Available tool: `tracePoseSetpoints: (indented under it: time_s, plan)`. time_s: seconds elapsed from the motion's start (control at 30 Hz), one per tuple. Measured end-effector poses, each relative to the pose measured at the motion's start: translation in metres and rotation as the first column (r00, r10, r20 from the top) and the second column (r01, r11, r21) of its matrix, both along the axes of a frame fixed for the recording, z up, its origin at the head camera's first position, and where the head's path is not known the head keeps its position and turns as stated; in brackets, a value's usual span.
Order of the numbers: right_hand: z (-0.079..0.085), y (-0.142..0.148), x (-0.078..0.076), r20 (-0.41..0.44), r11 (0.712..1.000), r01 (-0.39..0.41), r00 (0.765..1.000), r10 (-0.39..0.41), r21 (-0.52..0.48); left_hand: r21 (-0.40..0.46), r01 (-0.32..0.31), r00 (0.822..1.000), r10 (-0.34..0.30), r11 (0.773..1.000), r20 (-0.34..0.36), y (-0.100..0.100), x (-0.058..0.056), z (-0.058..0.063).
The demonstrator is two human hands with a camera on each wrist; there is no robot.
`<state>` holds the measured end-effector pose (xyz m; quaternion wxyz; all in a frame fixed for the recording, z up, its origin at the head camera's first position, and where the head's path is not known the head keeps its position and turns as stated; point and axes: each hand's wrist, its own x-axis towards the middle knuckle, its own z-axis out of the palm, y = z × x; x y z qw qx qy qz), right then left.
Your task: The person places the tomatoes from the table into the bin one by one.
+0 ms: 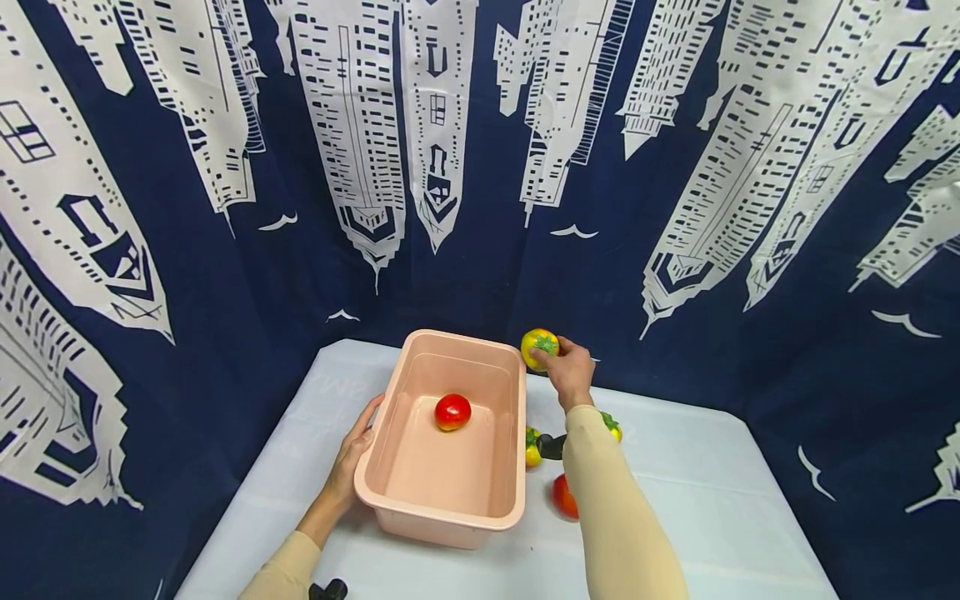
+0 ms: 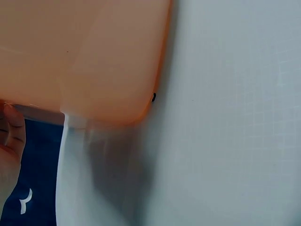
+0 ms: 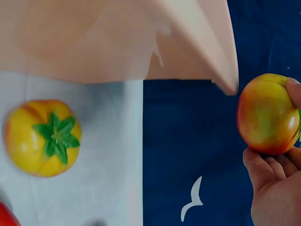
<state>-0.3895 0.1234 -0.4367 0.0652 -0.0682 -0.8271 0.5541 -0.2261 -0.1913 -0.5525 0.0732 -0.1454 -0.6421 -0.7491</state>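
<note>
While a navy curtain [image 1: 465,287] with upside-down white towers hangs beyond both hands, a pale-covered table [image 1: 697,500] spreads beneath them. Between the hands sits a pink plastic tub [image 1: 427,483]. The left hand [image 1: 352,458] rests against its outer side, fingers extended rather than curled, probably to steady it. The right hand [image 1: 567,370], ending a cream sleeve [image 1: 622,517], pinches a yellow tomato [image 1: 537,341] between thumb and fingers, just beside the tub's far right corner; the grip presumably keeps it clear of the rim. Right of the left hand, a red fruit [image 1: 452,412] lies inside the tub, whose walls should stop it rolling away.

Closer to the body than the right hand lie a second tomato [image 3: 40,141], a red-orange fruit [image 1: 564,497] and a third tomato [image 1: 614,430], partly covered by sleeve or black wrist mount [image 1: 551,447] in the head view. The right wrist view reveals the second one's whole green calyx; only the head view shows the tub's contents.
</note>
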Motion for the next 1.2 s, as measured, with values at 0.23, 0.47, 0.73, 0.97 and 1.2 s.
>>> tracePoseSetpoints:
  time_s: [0.23,0.47,0.73,0.97,1.2]
  plan:
    - [0.003,-0.018,0.000,-0.018,0.998,-0.035,0.999,0.034,-0.043,0.004,0.007,1.000,-0.007,1.000,0.004,-0.001,0.000,0.000]
    - [0.001,-0.042,0.003,-0.010,0.996,-0.051,0.999,0.050,-0.068,-0.013,0.001,1.000,-0.001,1.000,0.004,-0.003,0.000,0.000]
    - [0.004,-0.061,0.005,0.020,0.998,-0.060,0.998,0.060,-0.012,-0.031,-0.026,1.000,0.026,0.999,0.012,-0.001,-0.003,-0.001]
    - [0.006,-0.067,0.007,0.000,0.997,-0.073,0.997,0.073,-0.029,-0.015,-0.025,1.000,0.025,1.000,0.006,0.001,-0.007,0.000]
    - [-0.003,-0.067,0.005,0.014,0.997,-0.075,0.997,0.076,-0.020,-0.009,-0.020,1.000,0.020,1.000,0.003,-0.002,-0.004,-0.002]
